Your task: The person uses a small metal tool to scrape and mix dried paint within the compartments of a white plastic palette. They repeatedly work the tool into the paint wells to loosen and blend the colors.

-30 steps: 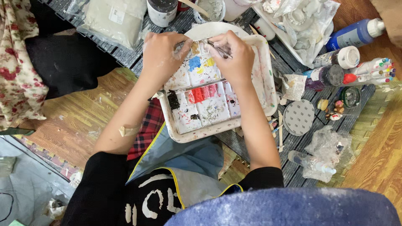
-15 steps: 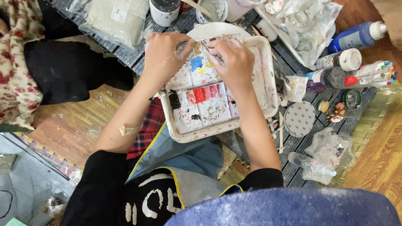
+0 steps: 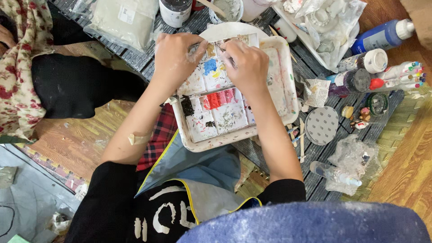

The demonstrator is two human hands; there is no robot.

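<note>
Nearest: blue-grey apron (image 3: 202, 168) over the lap, with the near edge of the white palette tray (image 3: 283, 85) resting on it and on the red checked cloth (image 3: 157, 139). Not a firm seat, so may tip toward the lap if pressed at the far end, and wet paint could run onto the apron.

On the tray, paint-stained tiles (image 3: 225, 110) with red, black and blue patches. Could smear onto the wrists, since both forearms pass just above them.

Farther: left hand (image 3: 175, 58) curled on the far-left part of the tiles, grip narrow; cannot tell what is inside, something small perhaps. Right hand (image 3: 245, 65) just beside it, grip pinched on a thin brush (image 3: 221, 48), tip pointing far-left toward the left fingers. Small piece probably hidden between both hands, over the blue patch. May slip out and fall in the paint if the pinch loosens.

To the right on the dark slatted mat (image 3: 315, 67): round grey lid (image 3: 321, 125), small figurines (image 3: 355, 118), paint bottles (image 3: 382, 38). Crowded; right elbow could knock them.

Farthest: cups with grey mix (image 3: 227, 9) near the tray rim, easy to overturn when reaching.
</note>
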